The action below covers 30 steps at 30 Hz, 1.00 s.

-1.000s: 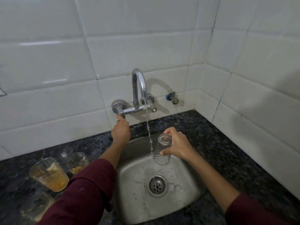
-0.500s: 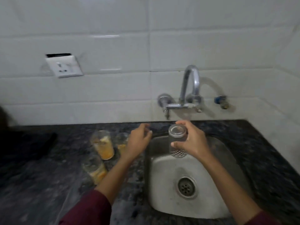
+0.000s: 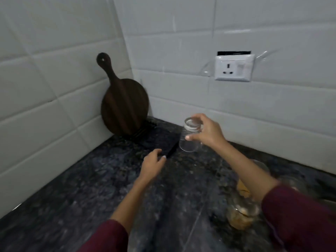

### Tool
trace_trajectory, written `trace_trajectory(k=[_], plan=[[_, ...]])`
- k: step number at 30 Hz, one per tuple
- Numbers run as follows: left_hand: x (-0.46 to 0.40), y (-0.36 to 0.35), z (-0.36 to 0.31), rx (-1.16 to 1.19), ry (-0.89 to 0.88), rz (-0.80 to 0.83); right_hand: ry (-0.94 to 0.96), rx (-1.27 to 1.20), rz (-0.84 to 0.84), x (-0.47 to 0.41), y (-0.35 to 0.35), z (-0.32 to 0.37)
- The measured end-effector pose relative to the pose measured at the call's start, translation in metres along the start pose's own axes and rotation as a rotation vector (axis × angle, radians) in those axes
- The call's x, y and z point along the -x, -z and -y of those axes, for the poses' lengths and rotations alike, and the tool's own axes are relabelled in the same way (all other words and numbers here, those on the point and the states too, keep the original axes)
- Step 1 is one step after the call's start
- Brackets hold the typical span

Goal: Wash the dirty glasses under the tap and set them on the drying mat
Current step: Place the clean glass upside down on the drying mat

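In the middle of the frame the right hand [image 3: 206,132] holds a clear glass [image 3: 189,137] upside down, its thick base pointing up and its open mouth pointing down. The fingers curl over the base from above and the thumb presses the side of the glass, so the glass hangs just below and to the left of the palm. It is in the air, above the dark stone counter [image 3: 81,188], and its mouth is just beside the right edge of the black drying mat [image 3: 154,140], which lies flat on the counter to the left of it. The left hand [image 3: 151,165] is lower and more to the left, near the front corner of the mat; its fingers are loosely bent and hold nothing. Whether the fingertips touch the mat I cannot tell, because the picture is blurred. At the back of the mat a round dark wooden board [image 3: 124,104] with a handle leans against the white tiles. In the lower right of the frame, partly behind the right arm, stand dirty glasses [image 3: 240,217] with an orange rest inside. A white wall socket [image 3: 234,68] is in the upper right.
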State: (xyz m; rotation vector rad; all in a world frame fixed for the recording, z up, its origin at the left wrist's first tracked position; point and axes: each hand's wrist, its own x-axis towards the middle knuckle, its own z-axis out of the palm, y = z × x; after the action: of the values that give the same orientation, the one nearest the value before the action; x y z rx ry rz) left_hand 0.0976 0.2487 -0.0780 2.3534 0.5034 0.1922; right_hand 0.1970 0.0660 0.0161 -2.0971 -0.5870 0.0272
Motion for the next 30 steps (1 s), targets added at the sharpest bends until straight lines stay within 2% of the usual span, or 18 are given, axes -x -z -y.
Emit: trace_trajectory(k=[6,11,22,30], plan=[[-0.038,0.009,0.101,-0.350,0.223,0.237,0.013,0.031,0.172,-0.088,-0.130,0.022],[-0.053,0.002,0.124,-0.441,0.185,0.277,-0.001,0.081,0.225,-0.123,-0.184,0.009],[-0.065,0.002,0.132,-0.449,0.159,0.298,-0.023,0.122,0.258,-0.137,-0.218,-0.007],[-0.068,0.005,0.129,-0.480,0.166,0.336,-0.003,0.045,0.149,-0.148,-0.209,0.001]])
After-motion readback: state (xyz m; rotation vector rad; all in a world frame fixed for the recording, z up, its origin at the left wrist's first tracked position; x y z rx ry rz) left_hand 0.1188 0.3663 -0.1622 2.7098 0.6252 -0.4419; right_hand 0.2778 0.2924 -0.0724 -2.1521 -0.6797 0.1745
